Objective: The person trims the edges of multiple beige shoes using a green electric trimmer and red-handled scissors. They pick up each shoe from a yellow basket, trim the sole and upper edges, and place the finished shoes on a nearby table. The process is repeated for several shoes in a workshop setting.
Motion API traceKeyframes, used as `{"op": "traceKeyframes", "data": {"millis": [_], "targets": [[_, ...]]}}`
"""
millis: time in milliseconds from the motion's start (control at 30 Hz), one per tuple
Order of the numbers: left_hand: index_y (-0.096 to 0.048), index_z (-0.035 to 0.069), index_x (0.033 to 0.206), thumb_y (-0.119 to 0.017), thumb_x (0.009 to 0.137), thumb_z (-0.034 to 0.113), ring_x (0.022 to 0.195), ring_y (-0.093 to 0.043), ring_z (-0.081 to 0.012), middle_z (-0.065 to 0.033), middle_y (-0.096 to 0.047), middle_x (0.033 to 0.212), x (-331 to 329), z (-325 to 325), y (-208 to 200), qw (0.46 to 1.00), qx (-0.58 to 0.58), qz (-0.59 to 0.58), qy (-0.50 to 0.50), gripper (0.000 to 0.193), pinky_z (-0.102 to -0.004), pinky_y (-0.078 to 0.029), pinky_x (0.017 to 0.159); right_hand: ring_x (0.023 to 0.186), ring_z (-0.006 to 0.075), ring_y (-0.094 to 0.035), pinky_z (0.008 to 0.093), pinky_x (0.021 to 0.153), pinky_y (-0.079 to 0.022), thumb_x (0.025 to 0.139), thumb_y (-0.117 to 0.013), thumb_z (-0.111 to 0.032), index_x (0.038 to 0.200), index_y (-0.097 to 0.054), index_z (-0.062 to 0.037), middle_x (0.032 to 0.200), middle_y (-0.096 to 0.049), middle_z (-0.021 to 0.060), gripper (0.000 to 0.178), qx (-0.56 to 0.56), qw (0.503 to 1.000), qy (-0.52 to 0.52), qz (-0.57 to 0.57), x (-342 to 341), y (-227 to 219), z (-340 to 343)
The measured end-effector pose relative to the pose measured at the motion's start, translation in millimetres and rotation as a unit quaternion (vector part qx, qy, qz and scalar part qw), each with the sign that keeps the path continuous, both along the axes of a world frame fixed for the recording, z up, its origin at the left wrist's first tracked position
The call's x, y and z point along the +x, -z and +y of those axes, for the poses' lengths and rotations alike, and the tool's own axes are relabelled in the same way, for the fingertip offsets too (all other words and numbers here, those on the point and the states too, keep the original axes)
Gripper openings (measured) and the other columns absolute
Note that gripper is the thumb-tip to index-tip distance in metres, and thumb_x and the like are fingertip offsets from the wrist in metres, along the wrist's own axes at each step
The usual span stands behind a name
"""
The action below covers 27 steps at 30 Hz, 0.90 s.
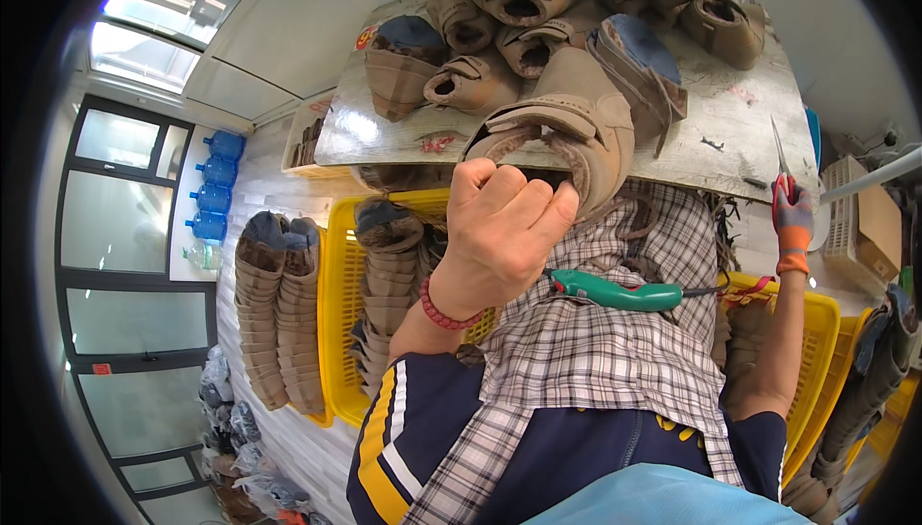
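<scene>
My left hand (pixel 504 222), with a red bead bracelet at its wrist, is closed on the fleece-lined opening of a tan shoe (pixel 586 107). The shoe is held up in front of the table's near edge. Off to the right, my right hand (pixel 793 216) wears a grey, red and orange glove and is wrapped round scissors (pixel 779 148) whose points face away from me. That hand is beside the table's right edge, apart from the shoe. A green-handled tool (pixel 615 291) with a red button and a dark cord lies across the plaid apron on my lap.
Several tan shoes (pixel 523 8) are heaped on the worn table (pixel 722 131). Yellow baskets (pixel 336 309) stand at both sides, with stacked shoe uppers (pixel 257 318) at the left. Blue water bottles (pixel 213 196) line the left wall. A cardboard box (pixel 876 227) sits at the right.
</scene>
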<state>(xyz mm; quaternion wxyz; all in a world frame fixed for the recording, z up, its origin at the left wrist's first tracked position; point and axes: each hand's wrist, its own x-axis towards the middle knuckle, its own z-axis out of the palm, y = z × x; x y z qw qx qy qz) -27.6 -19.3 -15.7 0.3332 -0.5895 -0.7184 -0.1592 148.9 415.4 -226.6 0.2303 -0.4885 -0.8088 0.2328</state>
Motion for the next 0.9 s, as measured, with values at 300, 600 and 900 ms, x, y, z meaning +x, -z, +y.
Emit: {"op": "traceKeyframes", "data": {"millis": [300, 600, 900], "targets": [[-0.063, 0.006, 0.083, -0.075, 0.070, 0.023, 0.068, -0.047, -0.0201, -0.0007, -0.052, 0.069, -8.6, -3.7, 2.9, 0.995, 0.052, 0.018, -0.079, 0.024, -0.0347, -0.033, 0.067, 0.100, 0.0363, -0.058, 0.0428, 0.086, -0.046, 0.078, -0.063, -0.039, 0.108, -0.060, -0.0062, 0.103, -0.061, 0.0188, 0.045, 0.153, 0.971, -0.034, -0.178, -19.1, 6.2, 46.8], [-0.063, 0.007, 0.082, -0.075, 0.067, 0.016, 0.067, -0.049, -0.0175, 0.0009, -0.054, 0.071, -32.2, -14.9, 19.9, 0.977, 0.135, 0.095, -0.135, 0.020, -0.0319, -0.034, 0.069, 0.102, 0.0346, -0.057, 0.0421, 0.088, -0.046, 0.079, -0.065, -0.032, 0.112, -0.061, -0.0073, 0.111, -0.059, 0.0169, 0.041, 0.178, 0.958, -0.020, -0.223, -28.1, -13.6, 35.6], [-0.062, 0.005, 0.085, -0.077, 0.069, 0.017, 0.071, -0.049, -0.0211, -0.0021, -0.053, 0.072, -31.6, -20.5, 32.7, 0.976, 0.106, 0.054, -0.181, 0.025, -0.0345, -0.035, 0.068, 0.079, 0.0169, -0.060, 0.0286, 0.073, -0.049, 0.076, -0.075, -0.036, 0.111, -0.064, -0.0027, 0.089, -0.065, 0.0113, 0.050, -0.092, 0.950, -0.254, 0.159, -126.1, -88.4, -87.8]]}}
